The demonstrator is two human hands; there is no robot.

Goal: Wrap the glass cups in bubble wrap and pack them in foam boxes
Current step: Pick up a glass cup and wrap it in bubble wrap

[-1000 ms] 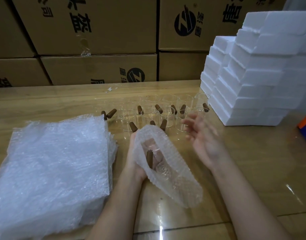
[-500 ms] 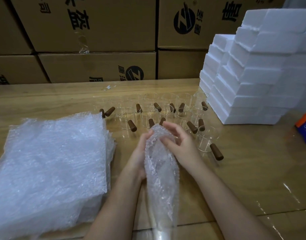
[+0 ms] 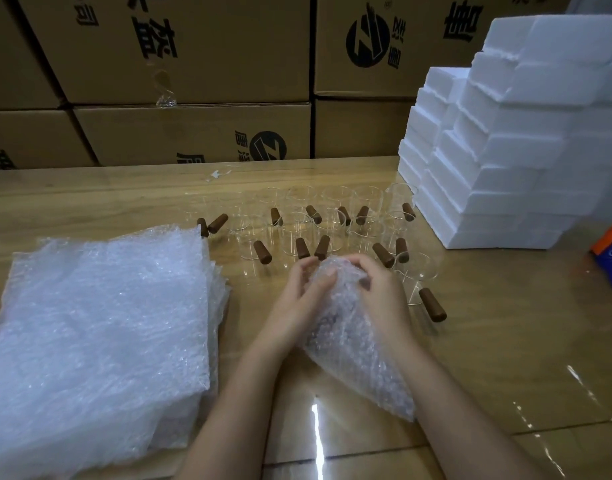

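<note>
Folding the mouth: both hands work at the top of the bubble-wrap pouch (image 3: 353, 355), closing it over the cup inside.
Left side: the left hand (image 3: 297, 299) grips the pouch, thumb pressed flat on the wrap, fingers curled behind it.
Right side: the right hand (image 3: 380, 296) has its fingers curled over the top, clamped on the loose end.
Wrapped cup (image 3: 332, 327): it sits inside the pouch between the hands, low over the table (image 3: 505, 358). Only a dark smudge shows through the bubbles.
Doing it well: hold the glass firm with the left hand, pull the slack snug and tuck it under so no glass peeks out. Keep the right wrist off the loose cup (image 3: 419, 282) just beside it.
Waiting: more glass cups (image 3: 297, 233) stand in rows beyond the hands, foam boxes (image 3: 505, 168) are stacked far right, and a pile of bubble wrap (image 3: 96, 323) lies at left.
Change: a second ago the mouth gaped with a brown handle showing, and the right hand hovered free, fingers spread. Now the mouth is closed and the pouch's tail slants right.
</note>
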